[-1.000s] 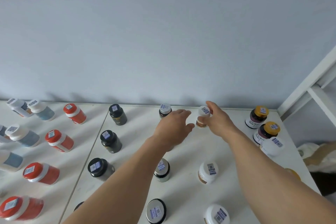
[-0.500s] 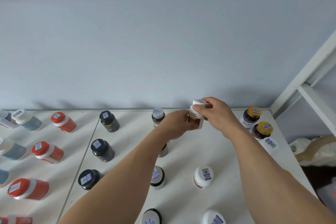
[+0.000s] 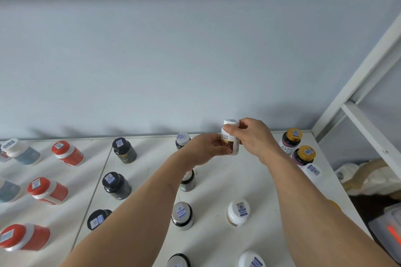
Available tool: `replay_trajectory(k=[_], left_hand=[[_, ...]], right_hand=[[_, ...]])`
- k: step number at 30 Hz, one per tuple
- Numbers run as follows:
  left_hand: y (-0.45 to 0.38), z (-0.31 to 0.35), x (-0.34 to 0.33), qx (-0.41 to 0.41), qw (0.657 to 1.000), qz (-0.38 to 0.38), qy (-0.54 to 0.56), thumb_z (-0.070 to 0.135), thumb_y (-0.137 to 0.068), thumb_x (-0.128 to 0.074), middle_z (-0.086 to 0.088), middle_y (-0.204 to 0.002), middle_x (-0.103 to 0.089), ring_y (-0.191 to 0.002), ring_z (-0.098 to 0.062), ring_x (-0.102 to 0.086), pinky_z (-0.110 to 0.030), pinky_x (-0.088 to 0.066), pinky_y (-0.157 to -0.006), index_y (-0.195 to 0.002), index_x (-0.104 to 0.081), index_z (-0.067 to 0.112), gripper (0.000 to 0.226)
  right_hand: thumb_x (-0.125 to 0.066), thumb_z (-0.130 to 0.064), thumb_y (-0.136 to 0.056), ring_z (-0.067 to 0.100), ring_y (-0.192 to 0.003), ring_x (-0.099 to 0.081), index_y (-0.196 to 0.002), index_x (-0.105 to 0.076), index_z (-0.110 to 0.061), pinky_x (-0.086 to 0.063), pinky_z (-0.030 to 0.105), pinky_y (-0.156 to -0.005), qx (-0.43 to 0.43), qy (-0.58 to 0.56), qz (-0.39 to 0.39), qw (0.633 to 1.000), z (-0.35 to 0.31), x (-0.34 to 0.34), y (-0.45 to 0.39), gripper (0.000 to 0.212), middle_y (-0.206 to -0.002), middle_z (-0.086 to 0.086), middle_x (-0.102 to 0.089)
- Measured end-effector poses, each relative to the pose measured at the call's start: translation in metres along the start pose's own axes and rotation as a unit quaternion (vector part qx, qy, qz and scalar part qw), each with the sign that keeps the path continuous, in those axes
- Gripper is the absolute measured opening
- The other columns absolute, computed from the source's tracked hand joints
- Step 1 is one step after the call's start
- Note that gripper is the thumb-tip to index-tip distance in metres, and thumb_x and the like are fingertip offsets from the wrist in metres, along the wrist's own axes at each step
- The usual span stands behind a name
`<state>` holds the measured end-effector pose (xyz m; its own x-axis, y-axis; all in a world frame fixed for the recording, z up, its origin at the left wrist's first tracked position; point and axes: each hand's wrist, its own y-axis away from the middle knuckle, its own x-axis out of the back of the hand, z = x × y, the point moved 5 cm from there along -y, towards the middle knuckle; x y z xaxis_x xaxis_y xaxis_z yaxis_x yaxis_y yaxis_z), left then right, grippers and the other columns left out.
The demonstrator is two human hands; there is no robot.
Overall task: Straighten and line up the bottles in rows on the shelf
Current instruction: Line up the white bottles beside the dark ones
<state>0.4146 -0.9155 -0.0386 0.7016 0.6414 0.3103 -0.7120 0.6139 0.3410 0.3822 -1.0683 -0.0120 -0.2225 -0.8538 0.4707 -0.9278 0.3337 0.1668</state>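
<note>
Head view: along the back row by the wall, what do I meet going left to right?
White-capped blue bottle → red bottle → black bottle → grey-capped bottle → white-capped bottle held in left hand and right hand → yellow-capped bottle.

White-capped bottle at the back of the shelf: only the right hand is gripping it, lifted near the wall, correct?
Not quite. In the head view both hands hold the white-capped bottle: the right hand grips near its cap, the left hand holds its lower body. The rest is right.
</note>
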Motion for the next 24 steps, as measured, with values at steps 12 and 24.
replay_trajectory(k=[12, 24], left_hand=[[-0.007, -0.003, 0.008, -0.106, 0.825, 0.134, -0.538, 0.043, -0.095, -0.05, 0.003, -0.119, -0.062, -0.114, -0.021, -0.054, -0.033, -0.041, -0.094, -0.12, -0.058, 0.019, 0.035], [0.001, -0.01, 0.008, -0.101, 0.821, 0.135, -0.545, 0.043, -0.097, -0.046, 0.004, -0.123, -0.06, -0.118, -0.019, -0.052, -0.033, -0.039, -0.096, -0.123, -0.058, 0.019, 0.037]], right_hand=[[-0.076, -0.036, -0.081, 0.007, -0.093, -0.064, -0.106, -0.069, -0.028, -0.047, 0.025, -0.073, 0.004, -0.018, -0.017, 1.0, 0.033, -0.026, -0.01, 0.027, -0.098, -0.013, -0.07], [-0.083, -0.022, -0.075, 0.012, -0.112, -0.061, -0.117, -0.062, -0.029, -0.049, 0.039, -0.099, -0.028, -0.048, -0.055, 0.997, 0.06, -0.047, -0.013, 0.047, -0.115, -0.009, -0.068]])
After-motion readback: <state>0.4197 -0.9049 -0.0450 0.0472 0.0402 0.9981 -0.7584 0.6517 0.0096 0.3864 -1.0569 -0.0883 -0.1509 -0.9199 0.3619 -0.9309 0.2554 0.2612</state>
